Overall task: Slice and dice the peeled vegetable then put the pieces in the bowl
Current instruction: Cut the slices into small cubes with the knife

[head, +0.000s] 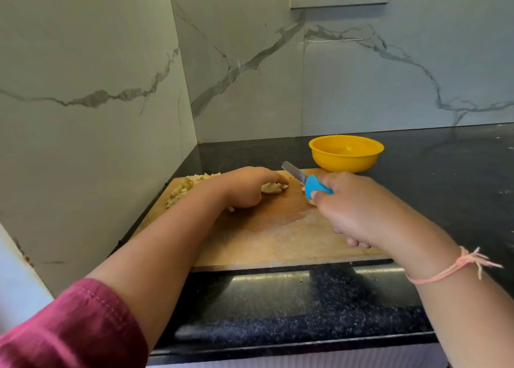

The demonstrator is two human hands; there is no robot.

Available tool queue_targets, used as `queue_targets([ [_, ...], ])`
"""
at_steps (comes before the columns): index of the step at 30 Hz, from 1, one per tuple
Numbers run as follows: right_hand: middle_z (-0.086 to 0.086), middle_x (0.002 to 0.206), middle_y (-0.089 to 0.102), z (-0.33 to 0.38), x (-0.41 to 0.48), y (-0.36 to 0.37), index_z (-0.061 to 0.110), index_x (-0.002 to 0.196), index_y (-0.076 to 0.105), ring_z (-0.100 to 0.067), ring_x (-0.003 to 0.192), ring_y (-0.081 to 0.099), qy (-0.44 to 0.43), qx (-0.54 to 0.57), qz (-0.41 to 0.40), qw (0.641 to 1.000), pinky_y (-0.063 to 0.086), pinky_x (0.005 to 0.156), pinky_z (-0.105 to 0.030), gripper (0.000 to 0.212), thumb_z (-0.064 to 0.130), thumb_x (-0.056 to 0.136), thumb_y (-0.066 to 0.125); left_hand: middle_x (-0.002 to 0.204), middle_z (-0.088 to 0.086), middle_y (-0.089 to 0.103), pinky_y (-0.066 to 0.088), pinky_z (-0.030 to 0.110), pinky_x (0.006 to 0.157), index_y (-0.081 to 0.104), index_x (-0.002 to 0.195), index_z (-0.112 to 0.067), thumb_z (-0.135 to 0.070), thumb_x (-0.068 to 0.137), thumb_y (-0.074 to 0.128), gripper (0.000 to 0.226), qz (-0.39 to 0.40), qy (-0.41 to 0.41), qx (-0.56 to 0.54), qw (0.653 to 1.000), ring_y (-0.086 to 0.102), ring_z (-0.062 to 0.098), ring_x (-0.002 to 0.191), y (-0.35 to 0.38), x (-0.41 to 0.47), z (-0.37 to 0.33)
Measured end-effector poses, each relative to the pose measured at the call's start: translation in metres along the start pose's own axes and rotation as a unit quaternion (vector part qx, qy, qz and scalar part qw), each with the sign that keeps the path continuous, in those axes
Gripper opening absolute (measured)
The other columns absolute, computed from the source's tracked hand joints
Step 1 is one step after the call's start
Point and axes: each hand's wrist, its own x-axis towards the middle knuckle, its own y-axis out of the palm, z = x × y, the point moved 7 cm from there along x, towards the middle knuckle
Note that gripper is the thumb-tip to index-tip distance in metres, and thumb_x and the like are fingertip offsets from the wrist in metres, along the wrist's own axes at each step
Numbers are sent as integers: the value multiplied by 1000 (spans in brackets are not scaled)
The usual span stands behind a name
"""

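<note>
Mid-dicing: my left hand (244, 187) pinches last vegetable chunk (274, 187) on board (278, 237); right hand (358, 209) grips knife (294, 173), blade raised. Diced pile (189, 187) at far left. Next: cut, then fill bowl (346, 153).
</note>
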Motion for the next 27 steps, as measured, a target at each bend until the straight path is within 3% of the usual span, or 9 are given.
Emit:
queue_targets([
  [9, 0, 76, 53, -2, 5, 18, 22, 136, 41, -10, 54, 49, 33, -73, 41, 996, 40, 45, -20, 39, 30, 98, 35, 135, 1, 46, 39, 24, 93, 47, 136, -28, -10, 97, 48, 43, -32, -10, -21, 999, 47, 18, 119, -7, 2, 8],
  [18, 8, 77, 45, 5, 11, 25, 24, 138, 40, -7, 58, 46, 17, -102, 39, 994, 40, 49, -19, 40, 32, 98, 36, 128, 4, 55, 44, 25, 91, 50, 134, -18, -27, 96, 53, 39, -76, -49, -31, 995, 53, 18, 110, -8, -2, 12],
  [23, -1, 105, 53, 4, 8, 22, 23, 139, 40, -7, 61, 43, 20, -109, 9, 994, 42, 55, -22, 41, 33, 98, 36, 135, 2, 54, 46, 31, 99, 46, 139, -16, -24, 93, 59, 48, -89, -60, -64, 992, 54, 20, 117, -10, -7, 11],
  [27, -2, 104, 52, 7, 5, 23, 22, 138, 41, -10, 68, 47, 21, -118, 10, 993, 42, 58, -23, 41, 33, 98, 37, 137, 2, 53, 44, 31, 103, 46, 140, -17, -17, 94, 58, 47, -88, -60, -77, 991, 53, 20, 120, -9, -8, 10],
])
